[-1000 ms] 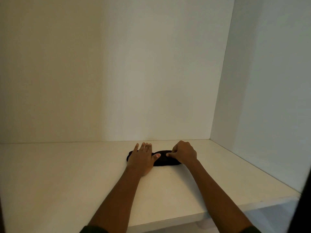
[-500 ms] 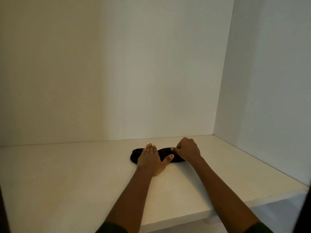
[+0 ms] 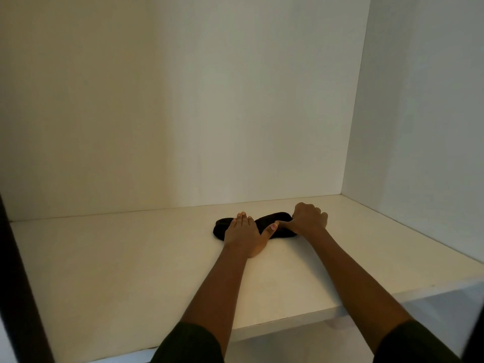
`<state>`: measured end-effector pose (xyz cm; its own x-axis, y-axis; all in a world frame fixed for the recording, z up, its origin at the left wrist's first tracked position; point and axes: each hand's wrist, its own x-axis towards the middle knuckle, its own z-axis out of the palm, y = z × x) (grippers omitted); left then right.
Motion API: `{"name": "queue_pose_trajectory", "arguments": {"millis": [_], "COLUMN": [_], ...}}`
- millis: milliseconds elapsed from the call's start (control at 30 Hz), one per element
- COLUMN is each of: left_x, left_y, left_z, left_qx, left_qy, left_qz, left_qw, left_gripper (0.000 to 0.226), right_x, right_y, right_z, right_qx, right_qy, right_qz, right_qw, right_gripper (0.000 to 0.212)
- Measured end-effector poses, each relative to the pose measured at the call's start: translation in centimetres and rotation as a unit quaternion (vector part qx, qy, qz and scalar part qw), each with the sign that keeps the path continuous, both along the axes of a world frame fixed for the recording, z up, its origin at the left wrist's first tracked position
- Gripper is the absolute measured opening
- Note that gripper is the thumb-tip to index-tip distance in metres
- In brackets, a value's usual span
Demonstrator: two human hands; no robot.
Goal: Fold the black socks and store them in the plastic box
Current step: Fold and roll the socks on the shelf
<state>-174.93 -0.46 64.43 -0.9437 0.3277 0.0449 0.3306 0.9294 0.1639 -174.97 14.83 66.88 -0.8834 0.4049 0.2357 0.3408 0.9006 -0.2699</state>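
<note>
Toward the back of the white shelf [image 3: 131, 258], the black socks [image 3: 273, 218] lie in a low bundle. The left hand [image 3: 243, 231] presses flat on their left half, fingers straight and thumb spread. The right hand [image 3: 307, 218], fingers curled, pinches their right end.

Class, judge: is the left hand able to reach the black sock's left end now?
Probably yes: the left hand lies flat on the black sock; that end shows bare beside its fingers.
</note>
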Motion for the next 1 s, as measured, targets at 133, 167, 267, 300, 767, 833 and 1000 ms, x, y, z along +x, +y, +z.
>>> {"name": "queue_pose_trajectory", "arguments": {"millis": [133,167,267,300,767,833,1000], "left_x": [0.2,0.2,0.4,0.4,1.5,1.3,1.0], "left_y": [-0.1,-0.1,-0.3,-0.3,-0.5,-0.7,-2.4], "left_z": [0.1,0.2,0.3,0.4,0.9,0.9,2.2], "left_qx": [0.005,0.006,0.012,0.014,0.060,0.076,0.171], "left_qy": [-0.001,-0.001,0.003,0.004,0.024,0.025,0.058], "left_qz": [0.001,0.001,0.004,0.005,-0.023,-0.028,0.002], "left_qw": [1.000,1.000,1.000,1.000,0.998,0.996,0.984], "left_gripper": [0.088,0.089,0.090,0.090,0.078,0.075,0.072], "right_x": [-0.1,-0.2,-0.4,-0.5,-1.0,-1.1,-0.6], "right_y": [-0.5,-0.6,-1.0,-1.2,-6.6,-6.7,-6.3], "right_z": [0.0,-0.1,0.2,0.5,3.4,3.2,2.4], "right_qx": [-0.130,-0.144,-0.178,-0.197,-0.055,-0.007,0.122], "right_qy": [0.069,0.090,0.176,0.204,0.216,0.206,0.171], "right_qz": [0.069,0.088,0.125,0.132,0.190,0.180,0.169], "right_qw": [0.987,0.982,0.960,0.950,0.956,0.962,0.963], "right_gripper": [0.049,0.048,0.043,0.040,0.019,0.017,0.018]}}
